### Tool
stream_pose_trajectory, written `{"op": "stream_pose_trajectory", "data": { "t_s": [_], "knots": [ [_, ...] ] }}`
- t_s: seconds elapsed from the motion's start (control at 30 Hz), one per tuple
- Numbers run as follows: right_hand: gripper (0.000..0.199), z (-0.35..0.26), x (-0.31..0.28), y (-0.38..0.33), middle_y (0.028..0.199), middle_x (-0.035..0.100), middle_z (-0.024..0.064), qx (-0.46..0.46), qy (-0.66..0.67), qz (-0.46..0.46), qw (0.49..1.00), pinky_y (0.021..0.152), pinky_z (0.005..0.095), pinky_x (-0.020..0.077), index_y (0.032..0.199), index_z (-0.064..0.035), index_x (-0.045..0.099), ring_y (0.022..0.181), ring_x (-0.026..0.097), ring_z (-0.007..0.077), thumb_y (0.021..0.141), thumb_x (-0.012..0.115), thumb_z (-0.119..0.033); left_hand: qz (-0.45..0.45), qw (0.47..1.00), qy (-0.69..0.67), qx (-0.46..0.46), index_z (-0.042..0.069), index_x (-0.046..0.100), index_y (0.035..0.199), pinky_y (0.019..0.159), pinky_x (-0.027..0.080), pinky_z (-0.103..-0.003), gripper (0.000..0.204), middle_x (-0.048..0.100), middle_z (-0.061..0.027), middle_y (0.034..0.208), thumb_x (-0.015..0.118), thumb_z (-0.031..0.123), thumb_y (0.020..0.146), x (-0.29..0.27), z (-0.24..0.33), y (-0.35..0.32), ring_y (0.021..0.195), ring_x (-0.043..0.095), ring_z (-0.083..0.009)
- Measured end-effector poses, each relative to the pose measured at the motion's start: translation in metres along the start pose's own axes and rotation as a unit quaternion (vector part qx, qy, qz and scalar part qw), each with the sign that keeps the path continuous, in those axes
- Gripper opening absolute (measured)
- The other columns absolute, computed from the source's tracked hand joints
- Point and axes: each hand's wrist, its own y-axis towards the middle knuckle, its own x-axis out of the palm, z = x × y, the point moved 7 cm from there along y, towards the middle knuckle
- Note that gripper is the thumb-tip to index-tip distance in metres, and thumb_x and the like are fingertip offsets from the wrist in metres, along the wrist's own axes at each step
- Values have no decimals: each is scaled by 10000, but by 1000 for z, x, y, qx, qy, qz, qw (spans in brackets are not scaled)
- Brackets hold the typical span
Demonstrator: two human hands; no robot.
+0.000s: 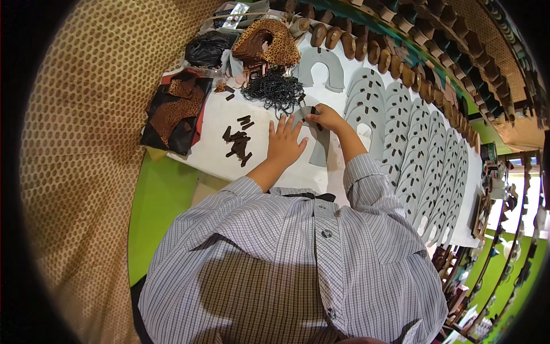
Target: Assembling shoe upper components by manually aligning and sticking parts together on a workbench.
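In front of me lies a grey U-shaped piece, partly covered by my hands. My left hand rests flat over its left side, fingers spread and holding nothing. At the curved top of the piece, my right hand has its thumb and fingers pinched together on a small dark strip. A loose pile of similar dark brown strips lies left of my left hand. Just beyond my fingers is a tangled heap of thin black cords.
Rows of overlapping grey U-shaped pieces bearing dark strips cover the right of the white table. Wooden shoe lasts line the far edge. Spotted brown pieces are stacked at the back. Black and brown sheets lie at left.
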Motion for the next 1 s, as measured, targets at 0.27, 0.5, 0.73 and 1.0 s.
{"op": "stream_pose_trajectory", "data": {
  "t_s": [0.27, 0.5, 0.73, 1.0],
  "knots": [
    [370, -5, 0, -2, 878, 565, 175, -61, 33, 58, 996, 631, 347, 458, 743, 51, 583, 708, 571, 257, 791, 658, -308, -4, 1000, 4, -5, 128, 441, 1310, 1072, 98, -539, 541, 311, -108, 1419, 447, 441, 868, -1, 0, -1, 1334, 226, -284],
    [368, 3, 4, 2, 1016, 495, 192, -37, 27, 12, 999, 761, 337, 447, 859, 53, 601, 885, 547, 286, 788, 656, -304, 7, 1000, 6, -1, 134, 451, 1303, 1074, 105, -535, 542, 319, -104, 1416, 443, 455, 867, 0, 1, 1, 1328, 241, -283],
    [338, -17, -12, -38, 1091, 508, 188, -113, -18, 245, 963, 870, 375, 439, 1038, -47, 594, 1010, 522, 343, 749, 667, -204, 23, 1000, 4, 0, 136, 456, 1298, 1071, 118, -537, 537, 344, -111, 1400, 457, 450, 862, -2, 2, -2, 1324, 250, -281],
    [406, -34, 14, -102, 1216, 477, 169, -182, -142, 309, 923, 949, 431, 381, 1155, -75, 541, 1121, 466, 342, 779, 627, -205, 7, 999, -33, -17, 121, 412, 1315, 1078, 114, -523, 557, 330, -108, 1413, 499, 414, 850, -5, -1, -1, 1330, 243, -287]
  ]
}}
